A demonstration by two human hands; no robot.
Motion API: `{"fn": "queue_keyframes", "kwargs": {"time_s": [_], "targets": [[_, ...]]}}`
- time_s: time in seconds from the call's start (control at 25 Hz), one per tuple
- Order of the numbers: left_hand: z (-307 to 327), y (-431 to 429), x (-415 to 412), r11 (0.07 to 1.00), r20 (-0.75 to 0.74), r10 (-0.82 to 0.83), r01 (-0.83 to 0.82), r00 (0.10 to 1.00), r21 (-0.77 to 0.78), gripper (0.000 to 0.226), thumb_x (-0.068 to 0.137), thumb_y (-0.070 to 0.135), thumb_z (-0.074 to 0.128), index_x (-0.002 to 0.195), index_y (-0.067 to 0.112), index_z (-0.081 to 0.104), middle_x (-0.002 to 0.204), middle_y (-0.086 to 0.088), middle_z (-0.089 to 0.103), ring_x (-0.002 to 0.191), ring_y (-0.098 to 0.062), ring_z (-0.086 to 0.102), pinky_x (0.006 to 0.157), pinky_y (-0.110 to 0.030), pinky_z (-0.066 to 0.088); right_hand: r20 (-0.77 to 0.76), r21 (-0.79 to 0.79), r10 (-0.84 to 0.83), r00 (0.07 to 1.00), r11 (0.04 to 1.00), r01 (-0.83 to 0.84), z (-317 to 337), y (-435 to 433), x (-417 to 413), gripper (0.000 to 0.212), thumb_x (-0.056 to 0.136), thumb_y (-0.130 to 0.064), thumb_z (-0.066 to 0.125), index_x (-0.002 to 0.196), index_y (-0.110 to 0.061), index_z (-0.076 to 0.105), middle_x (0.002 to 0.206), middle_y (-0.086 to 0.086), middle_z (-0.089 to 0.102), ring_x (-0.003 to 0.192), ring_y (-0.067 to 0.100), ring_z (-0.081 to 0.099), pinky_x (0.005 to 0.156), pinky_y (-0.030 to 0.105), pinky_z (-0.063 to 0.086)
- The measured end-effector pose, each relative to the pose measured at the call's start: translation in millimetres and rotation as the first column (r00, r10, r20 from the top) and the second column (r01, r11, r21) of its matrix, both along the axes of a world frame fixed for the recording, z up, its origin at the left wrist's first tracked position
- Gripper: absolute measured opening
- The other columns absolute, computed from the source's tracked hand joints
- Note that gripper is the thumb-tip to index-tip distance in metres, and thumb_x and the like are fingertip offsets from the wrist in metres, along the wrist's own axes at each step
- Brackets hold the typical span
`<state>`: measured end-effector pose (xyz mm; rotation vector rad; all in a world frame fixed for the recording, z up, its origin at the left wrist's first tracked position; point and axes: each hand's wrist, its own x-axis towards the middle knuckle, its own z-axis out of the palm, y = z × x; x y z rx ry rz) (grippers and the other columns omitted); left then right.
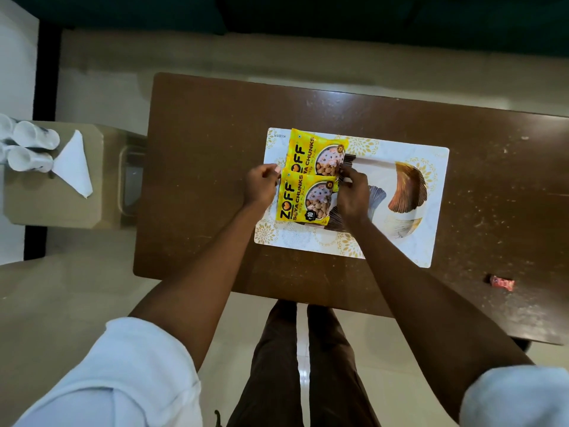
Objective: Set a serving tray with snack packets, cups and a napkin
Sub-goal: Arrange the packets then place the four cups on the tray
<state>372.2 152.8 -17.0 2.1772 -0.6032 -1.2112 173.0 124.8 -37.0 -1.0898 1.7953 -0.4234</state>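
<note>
Snack packets point(308, 151) go on the tray point(431, 211), left hand point(261, 188) and right hand point(354, 194) pinching the near packet point(303, 200); cups point(30, 146) probably come next.

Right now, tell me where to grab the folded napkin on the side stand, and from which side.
Pinch the napkin at its long right edge, coming from the table side: it lies flat, and the cups crowd its left edge. The left hand and right hand hold the near packet; free one first.
</note>
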Motion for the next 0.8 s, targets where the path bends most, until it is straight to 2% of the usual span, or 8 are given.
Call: {"fn": "queue_keyframes", "kwargs": {"time_s": [0.08,0.2,0.36,0.52,0.72,0.8], "targets": [[-0.2,-0.3,-0.7,1.000,0.008,0.005,-0.005,1.000,0.031,0.029,0.101,0.016,0.063,0.123,0.000,0.072,0.111,-0.019,0.076,0.093,-0.028,0.071,0.092,-0.051,0.061,0.020,0.007,0.045,0.999,0.999,-0.045,1.0,-0.2,7.8,0.054,0.099,0.009,0.044,0.149,-0.009,0.056,0.139,0.017,0.054,0.134,0.031,0.055,0.117,0.043,0.045],[-1.6,2.7,-3.0,0.999,0.019,0.000,-0.001,1.000,0.037,0.030,0.099,0.011,0.065,0.125,-0.002,0.071,0.119,-0.019,0.075,0.108,-0.034,0.072,0.097,-0.048,0.059,0.045,0.015,0.073,0.996,0.997,-0.074,2.0,5.1,17.4,0.060,0.097,0.014,0.041,0.151,-0.008,0.053,0.139,0.017,0.054,0.135,0.031,0.054,0.117,0.044,0.045],[-1.0,1.1,-3.6,0.999,0.015,0.011,-0.012,1.000,0.039,0.031,0.099,0.010,0.066,0.126,-0.004,0.070,0.120,-0.022,0.074,0.103,-0.034,0.072,0.094,-0.049,0.060,0.077,0.044,0.037,0.996,0.998,-0.040,7.5,4.6,20.1,0.061,0.095,0.016,0.040,0.149,-0.008,0.055,0.142,0.016,0.053,0.137,0.030,0.053,0.116,0.047,0.047],[8.7,-1.9,-3.7,0.999,-0.013,0.023,-0.023,1.000,0.049,0.034,0.097,0.013,0.069,0.126,-0.005,0.068,0.119,-0.023,0.073,0.110,-0.037,0.071,0.098,-0.048,0.058,0.068,-0.003,0.075,0.995,0.997,-0.075,21.8,1.5,13.4,0.049,0.097,0.006,0.051,0.143,-0.007,0.060,0.141,0.017,0.057,0.132,0.032,0.058,0.112,0.049,0.049],[66.5,-4.6,-18.0,0.999,0.012,0.026,-0.026,1.000,-0.020,0.042,0.100,0.020,0.066,0.135,0.001,0.056,0.130,-0.021,0.063,0.118,-0.034,0.064,0.094,-0.036,0.050,0.132,-0.077,0.031,0.991,0.997,-0.021,58.5,-1.3,7.0,0.042,0.102,-0.011,0.060,0.143,-0.006,0.059,0.141,0.012,0.064,0.131,0.026,0.061,0.113,0.046,0.048],[113.3,0.5,-12.5,0.997,-0.013,-0.012,0.011,1.000,-0.073,0.039,0.099,0.015,0.066,0.132,-0.003,0.056,0.129,-0.025,0.064,0.119,-0.037,0.063,0.098,-0.039,0.049,0.140,-0.083,0.037,0.990,0.996,-0.025,100.8,-0.9,9.8,0.044,0.104,-0.013,0.060,0.147,-0.005,0.056,0.143,0.013,0.063,0.132,0.028,0.061,0.111,0.034,0.048]]}}
